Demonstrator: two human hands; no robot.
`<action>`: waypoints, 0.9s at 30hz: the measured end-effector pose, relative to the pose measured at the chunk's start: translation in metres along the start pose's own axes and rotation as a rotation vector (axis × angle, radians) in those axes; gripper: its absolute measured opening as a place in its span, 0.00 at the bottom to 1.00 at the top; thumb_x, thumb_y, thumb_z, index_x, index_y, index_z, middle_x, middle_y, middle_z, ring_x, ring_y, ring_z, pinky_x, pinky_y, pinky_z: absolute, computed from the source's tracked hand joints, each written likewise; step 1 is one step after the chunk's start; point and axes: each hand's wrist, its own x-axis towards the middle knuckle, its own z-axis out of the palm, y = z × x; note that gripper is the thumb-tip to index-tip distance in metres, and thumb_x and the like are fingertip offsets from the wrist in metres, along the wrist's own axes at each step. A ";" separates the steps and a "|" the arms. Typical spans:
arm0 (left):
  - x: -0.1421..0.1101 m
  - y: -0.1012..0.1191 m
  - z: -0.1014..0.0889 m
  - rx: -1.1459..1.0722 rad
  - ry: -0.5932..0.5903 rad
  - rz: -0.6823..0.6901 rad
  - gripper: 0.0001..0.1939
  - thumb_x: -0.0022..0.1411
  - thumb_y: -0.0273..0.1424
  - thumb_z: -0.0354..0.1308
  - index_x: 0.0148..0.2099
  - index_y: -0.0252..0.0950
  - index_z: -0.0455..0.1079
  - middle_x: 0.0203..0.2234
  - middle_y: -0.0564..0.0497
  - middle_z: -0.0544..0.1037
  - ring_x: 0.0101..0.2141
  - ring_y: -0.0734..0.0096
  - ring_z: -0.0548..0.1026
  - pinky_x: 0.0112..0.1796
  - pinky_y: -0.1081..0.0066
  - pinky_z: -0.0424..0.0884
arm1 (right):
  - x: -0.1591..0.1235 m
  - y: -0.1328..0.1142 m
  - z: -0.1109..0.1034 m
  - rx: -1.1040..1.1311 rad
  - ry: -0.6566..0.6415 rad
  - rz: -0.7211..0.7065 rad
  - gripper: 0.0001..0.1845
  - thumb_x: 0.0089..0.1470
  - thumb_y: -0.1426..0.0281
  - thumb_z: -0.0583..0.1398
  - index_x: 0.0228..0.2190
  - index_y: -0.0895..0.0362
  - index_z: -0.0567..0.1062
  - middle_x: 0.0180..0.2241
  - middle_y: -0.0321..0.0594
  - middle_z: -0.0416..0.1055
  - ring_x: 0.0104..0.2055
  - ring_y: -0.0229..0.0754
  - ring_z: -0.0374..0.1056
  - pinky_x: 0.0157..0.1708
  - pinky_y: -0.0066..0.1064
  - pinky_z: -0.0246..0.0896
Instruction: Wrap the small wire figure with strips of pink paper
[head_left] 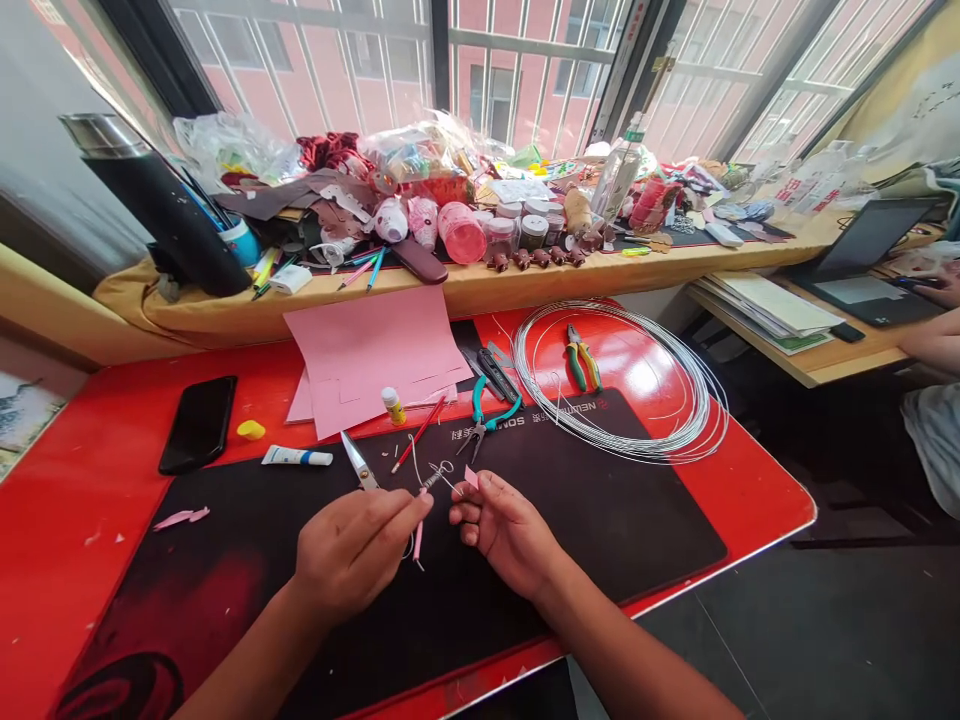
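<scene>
Thin silver wire [435,478], twisted into a small loop, spans the gap between the bare hands at lower centre, where fine hand-work on it is in progress. The left hand [352,555] has its fingertips pressed together, pinching the wire's near end, and a narrow pink strip [417,540] hangs just below. The right hand [506,530] is loosely curled, with a small pink sliver [471,477] at its fingertips; whether that sliver is pinched or only touching, I cannot tell. Small steel scissors [358,465] poke out beside the left hand, their handles hidden, on a black mouse mat [600,540] covering a red desk [75,560]. Just beyond lie teal-handled pliers [480,420], a slim red rod [418,435], a white tube [296,456] and a yellow-capped bottle [393,405]. Further up are folded pink paper [367,360], at upper centre, and a large coil of silver wire [619,385] with green-and-orange pliers [583,358] inside it, to the right. A black phone [199,425] lies at left.
</scene>
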 end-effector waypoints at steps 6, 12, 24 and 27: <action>-0.024 0.016 -0.002 -0.054 -0.113 0.006 0.17 0.70 0.19 0.55 0.57 0.34 0.75 0.38 0.46 0.85 0.36 0.64 0.83 0.43 0.66 0.78 | 0.009 0.005 0.013 -0.041 -0.001 0.010 0.21 0.49 0.60 0.78 0.34 0.56 0.75 0.40 0.43 0.83 0.36 0.41 0.78 0.33 0.28 0.69; -0.031 0.014 -0.005 -0.122 -0.191 0.014 0.19 0.70 0.17 0.51 0.58 0.35 0.74 0.38 0.45 0.85 0.36 0.63 0.82 0.41 0.65 0.79 | 0.011 0.004 0.021 -0.235 0.098 -0.046 0.22 0.46 0.58 0.79 0.30 0.57 0.76 0.36 0.42 0.82 0.30 0.37 0.73 0.30 0.28 0.67; -0.033 0.016 -0.001 -0.468 -0.235 -0.427 0.19 0.72 0.20 0.50 0.55 0.40 0.77 0.47 0.45 0.83 0.47 0.65 0.82 0.49 0.68 0.79 | 0.030 0.015 0.032 -0.488 0.146 -0.230 0.20 0.48 0.56 0.76 0.29 0.57 0.79 0.29 0.35 0.76 0.27 0.36 0.66 0.31 0.30 0.63; -0.030 0.022 0.000 -0.747 -0.237 -0.749 0.14 0.74 0.27 0.52 0.51 0.42 0.79 0.47 0.46 0.82 0.47 0.64 0.82 0.47 0.66 0.80 | 0.033 0.020 0.032 -0.493 0.161 -0.245 0.19 0.49 0.56 0.75 0.30 0.58 0.80 0.28 0.35 0.75 0.28 0.37 0.66 0.31 0.30 0.62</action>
